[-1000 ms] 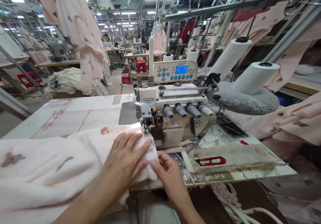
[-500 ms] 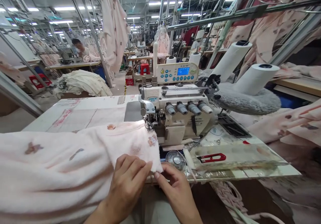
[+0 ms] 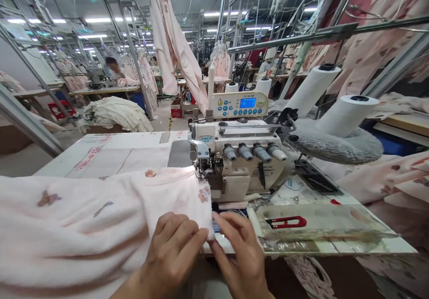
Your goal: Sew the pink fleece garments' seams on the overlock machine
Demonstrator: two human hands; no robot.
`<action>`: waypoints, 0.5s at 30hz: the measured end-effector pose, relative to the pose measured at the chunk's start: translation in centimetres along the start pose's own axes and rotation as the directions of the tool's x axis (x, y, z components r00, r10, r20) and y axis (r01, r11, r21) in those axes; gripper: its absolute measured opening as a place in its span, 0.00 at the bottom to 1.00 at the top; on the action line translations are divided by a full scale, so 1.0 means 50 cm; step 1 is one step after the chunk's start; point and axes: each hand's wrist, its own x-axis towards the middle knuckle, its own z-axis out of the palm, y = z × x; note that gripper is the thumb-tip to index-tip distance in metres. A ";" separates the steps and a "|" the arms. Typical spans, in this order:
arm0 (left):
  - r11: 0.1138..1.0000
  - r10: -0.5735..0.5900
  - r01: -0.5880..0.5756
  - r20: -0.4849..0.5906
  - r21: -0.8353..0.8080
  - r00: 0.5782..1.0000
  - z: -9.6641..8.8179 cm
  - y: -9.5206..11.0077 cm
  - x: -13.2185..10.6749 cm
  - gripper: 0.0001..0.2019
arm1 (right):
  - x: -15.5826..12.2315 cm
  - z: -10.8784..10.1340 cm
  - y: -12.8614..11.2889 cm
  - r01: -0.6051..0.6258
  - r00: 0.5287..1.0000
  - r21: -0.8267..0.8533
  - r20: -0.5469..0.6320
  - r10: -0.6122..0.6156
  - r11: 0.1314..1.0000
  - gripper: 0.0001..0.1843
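Pale pink fleece fabric (image 3: 110,227) with small printed bears lies over the table's left side, its far edge under the presser foot of a white overlock sewing machine (image 3: 234,174). My left hand (image 3: 176,250) is closed on the near part of the fabric, fingers bent over it close to the corner. At that same corner is my right hand (image 3: 239,250), its thumb and forefinger apart. Their tips touch or nearly touch the fabric's right edge. The underside of the fabric is hidden.
Red thread snips (image 3: 288,222) lie on the table to the right. Large white thread cones (image 3: 351,115) stand behind the machine. Pink garments hang from overhead rails (image 3: 174,44). A pale cloth pile (image 3: 115,115) sits beyond the table, and a person (image 3: 114,69) works farther back.
My right forefinger and thumb have spread apart at the fabric's corner, where they were pinched together. My left hand keeps its hold. The hanging pink garment has swung, and the view has shifted slightly.
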 end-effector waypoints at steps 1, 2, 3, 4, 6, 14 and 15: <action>0.999 -0.020 0.023 0.045 -0.048 0.999 -0.003 -0.004 0.010 0.07 | 0.007 0.001 0.003 0.097 0.995 -0.047 -0.015 -0.097 0.994 0.16; 0.993 -0.060 0.070 0.104 -0.099 0.993 -0.006 -0.011 0.022 0.06 | 0.013 0.002 0.005 0.160 0.987 -0.063 -0.008 -0.161 0.985 0.14; 0.980 -0.120 0.143 0.167 -0.135 0.979 -0.008 -0.023 0.036 0.06 | 0.018 0.004 0.005 0.195 0.981 -0.063 -0.005 -0.195 0.979 0.12; 0.964 -0.192 0.226 0.224 -0.142 0.956 -0.007 -0.041 0.051 0.06 | 0.021 0.006 0.004 0.213 0.977 -0.060 -0.017 -0.215 0.975 0.11; 0.929 -0.340 0.366 0.271 -0.051 0.900 0.002 -0.088 0.081 0.08 | 0.024 0.009 0.000 0.231 0.971 -0.067 -0.042 -0.234 0.971 0.10; 0.867 -0.491 0.476 0.406 0.145 0.771 0.062 -0.216 0.126 0.09 | 0.030 0.020 0.005 0.217 0.973 -0.076 -0.060 -0.222 0.973 0.12; 0.866 -0.494 0.478 0.402 0.146 0.771 0.065 -0.219 0.127 0.08 | 0.033 0.022 0.008 0.209 0.975 -0.070 -0.059 -0.214 0.975 0.13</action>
